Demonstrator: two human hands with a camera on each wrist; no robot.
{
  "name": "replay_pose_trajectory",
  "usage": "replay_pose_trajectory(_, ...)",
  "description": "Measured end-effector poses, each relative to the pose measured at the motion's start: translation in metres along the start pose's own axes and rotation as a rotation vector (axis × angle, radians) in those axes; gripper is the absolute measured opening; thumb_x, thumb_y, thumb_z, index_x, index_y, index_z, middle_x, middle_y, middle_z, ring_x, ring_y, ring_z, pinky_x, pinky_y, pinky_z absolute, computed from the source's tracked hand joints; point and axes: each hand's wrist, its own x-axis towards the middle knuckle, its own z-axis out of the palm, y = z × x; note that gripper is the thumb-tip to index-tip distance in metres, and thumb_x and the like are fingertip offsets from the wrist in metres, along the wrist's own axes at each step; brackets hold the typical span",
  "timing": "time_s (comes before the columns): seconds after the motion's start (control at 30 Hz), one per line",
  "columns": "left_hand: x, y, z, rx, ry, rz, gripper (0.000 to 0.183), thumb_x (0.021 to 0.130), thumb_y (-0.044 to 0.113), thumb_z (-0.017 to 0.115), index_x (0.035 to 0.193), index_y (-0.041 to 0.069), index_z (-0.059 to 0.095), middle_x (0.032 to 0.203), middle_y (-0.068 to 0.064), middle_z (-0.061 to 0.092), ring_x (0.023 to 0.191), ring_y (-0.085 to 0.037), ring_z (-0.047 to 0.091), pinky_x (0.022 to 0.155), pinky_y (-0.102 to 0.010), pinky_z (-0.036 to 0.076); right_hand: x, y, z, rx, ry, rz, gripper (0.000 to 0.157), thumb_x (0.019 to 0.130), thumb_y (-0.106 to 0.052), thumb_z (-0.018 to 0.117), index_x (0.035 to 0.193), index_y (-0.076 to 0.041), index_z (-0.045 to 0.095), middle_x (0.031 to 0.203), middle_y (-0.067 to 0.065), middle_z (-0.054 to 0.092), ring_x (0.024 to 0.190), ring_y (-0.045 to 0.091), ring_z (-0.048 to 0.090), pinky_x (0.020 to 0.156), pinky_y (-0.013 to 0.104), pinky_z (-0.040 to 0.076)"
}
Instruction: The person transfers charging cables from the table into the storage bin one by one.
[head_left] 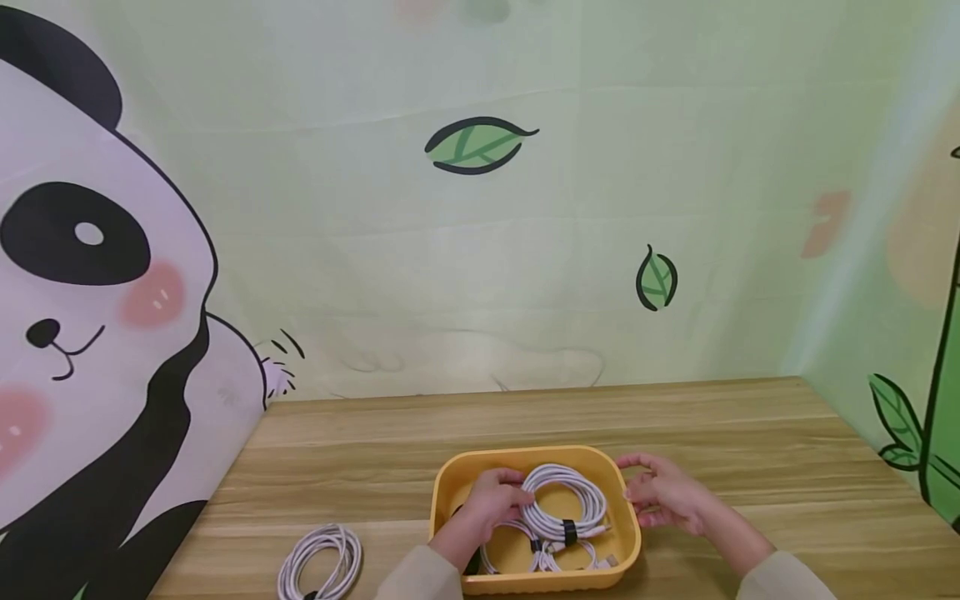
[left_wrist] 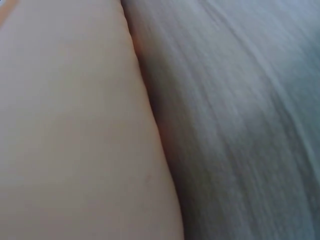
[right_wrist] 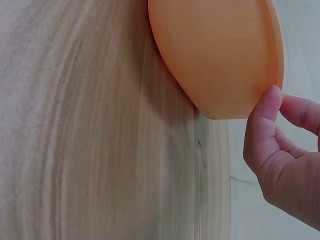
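In the head view, a yellow bin [head_left: 442,492] stands on the wooden table. My left hand [head_left: 491,502] reaches inside it and pinches the left edge of a coiled white cable [head_left: 581,492] bound with a black strap. Under that coil lie more white cables [head_left: 495,546] with pale connectors. Outside the bin, my right hand [head_left: 671,493] has its fingertips against the right rim, bent a little. The right wrist view shows the same fingertips touching the bin's wall [right_wrist: 220,55] near its rim. Skin fills much of the left wrist view, hiding the left fingers.
Another coiled white cable [head_left: 348,567] lies on the table to the left of the bin. Dark items at the bin's left end are partly behind my left hand. A fabric backdrop [head_left: 480,275] with a panda and leaves rises behind the table [head_left: 390,425].
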Motion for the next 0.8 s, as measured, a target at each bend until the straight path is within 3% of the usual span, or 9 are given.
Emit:
replay_pose_trajectory(0.27, 0.0, -0.001, -0.003, -0.057, -0.024, 0.007, 0.037, 0.075, -0.007, 0.058, 0.11, -0.012, 0.047, 0.089, -0.012, 0.056, 0.064, -0.012, 0.056, 0.064, -0.029, 0.053, 0.0, 0.0, 0.0, -0.003, 0.001, -0.003, 0.06, 0.079, -0.001, 0.054, 0.131, 0.003, 0.024, 0.079, 0.005, 0.054, 0.058, 0.009, 0.053, 0.052, 0.021, 0.049)
replay_pose_trajectory(0.57, -0.003, 0.003, -0.006, -0.048, -0.016, -0.014, 0.035, 0.077, -0.003, 0.059, 0.111, -0.009, 0.049, 0.087, -0.01, 0.057, 0.065, -0.012, 0.057, 0.065, -0.029, 0.053, 0.001, 0.001, 0.0, -0.001, 0.002, 0.001, 0.06, 0.079, -0.002, 0.054, 0.131, 0.003, 0.023, 0.079, 0.005, 0.055, 0.058, 0.009, 0.054, 0.052, 0.021, 0.049)
replay_pose_trajectory(0.8, -0.004, 0.004, -0.016, -0.042, -0.029, 0.032, 0.039, 0.078, -0.001, 0.058, 0.113, -0.012, 0.047, 0.095, -0.013, 0.056, 0.072, -0.014, 0.056, 0.071, -0.033, 0.053, 0.0, 0.0, 0.0, -0.003, -0.005, 0.001, 0.061, 0.079, -0.002, 0.054, 0.131, 0.003, 0.023, 0.079, 0.005, 0.055, 0.058, 0.01, 0.054, 0.052, 0.021, 0.049)
